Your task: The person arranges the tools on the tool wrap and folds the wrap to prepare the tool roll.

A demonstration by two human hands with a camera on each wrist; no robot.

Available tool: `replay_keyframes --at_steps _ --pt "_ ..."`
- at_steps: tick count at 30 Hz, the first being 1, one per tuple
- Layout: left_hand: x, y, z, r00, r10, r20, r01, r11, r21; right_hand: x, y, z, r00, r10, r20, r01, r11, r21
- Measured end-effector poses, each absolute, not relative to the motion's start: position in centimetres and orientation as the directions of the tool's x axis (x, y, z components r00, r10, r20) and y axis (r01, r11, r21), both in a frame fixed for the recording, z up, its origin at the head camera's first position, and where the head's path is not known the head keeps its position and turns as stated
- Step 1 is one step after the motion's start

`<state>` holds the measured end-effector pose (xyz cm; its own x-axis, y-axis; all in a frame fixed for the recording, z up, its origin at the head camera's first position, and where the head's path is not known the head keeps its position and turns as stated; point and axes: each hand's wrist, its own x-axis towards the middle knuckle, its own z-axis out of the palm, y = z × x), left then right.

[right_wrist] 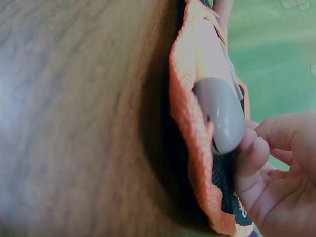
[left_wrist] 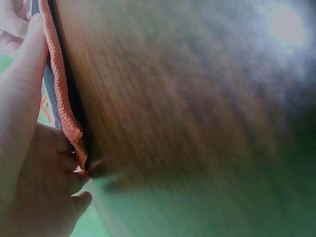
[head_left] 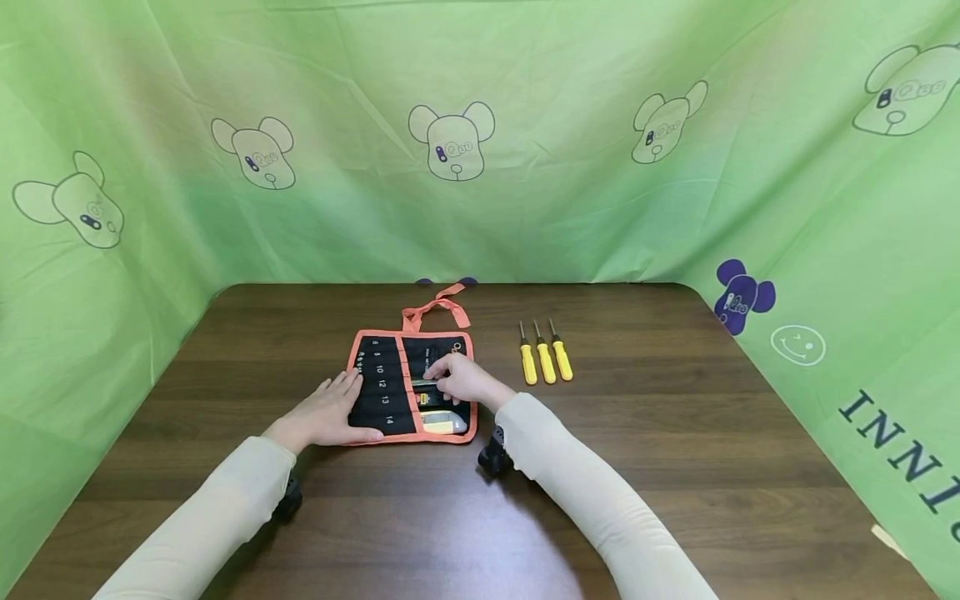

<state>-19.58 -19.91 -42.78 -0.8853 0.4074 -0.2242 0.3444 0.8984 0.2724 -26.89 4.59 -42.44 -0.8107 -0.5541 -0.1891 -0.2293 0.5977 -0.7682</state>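
- The right hand (head_left: 463, 382) is bending its fingers over a thin strip (head_left: 422, 382) at frame center; whether it is gripping the strip, one cannot tell.
- The left hand (head_left: 327, 412), fingers spread, is pressing the pouch's left edge.
- The pouch (head_left: 369, 410) is lying open left of center, a gray-tipped tool (head_left: 444, 422) filling its lower right pocket.
- A ribbon (head_left: 411, 320) is trailing above.
- Three screwdrivers (head_left: 545, 363) are lying right of center.
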Motion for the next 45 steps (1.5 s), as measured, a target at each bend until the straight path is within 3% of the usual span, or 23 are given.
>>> replay_keyframes --at_steps 16,27,45 --pt "-19.6 -20.0 -42.9 -0.885 0.409 -0.223 0.344 0.897 0.278 -27.2 4.2 -43.1 -0.806 -0.559 -0.195 -0.223 0.592 -0.774" --pt "-19.5 -20.0 -42.7 -0.884 0.413 -0.22 0.346 0.893 0.287 -27.1 6.4 -41.2 -0.781 -0.614 -0.118 -0.257 0.487 -0.835" --pt "-19.6 -20.2 -42.9 -0.883 0.415 -0.221 0.347 0.892 0.29 -28.3 11.7 -35.7 -0.857 -0.514 0.038 -0.283 0.408 -0.868"
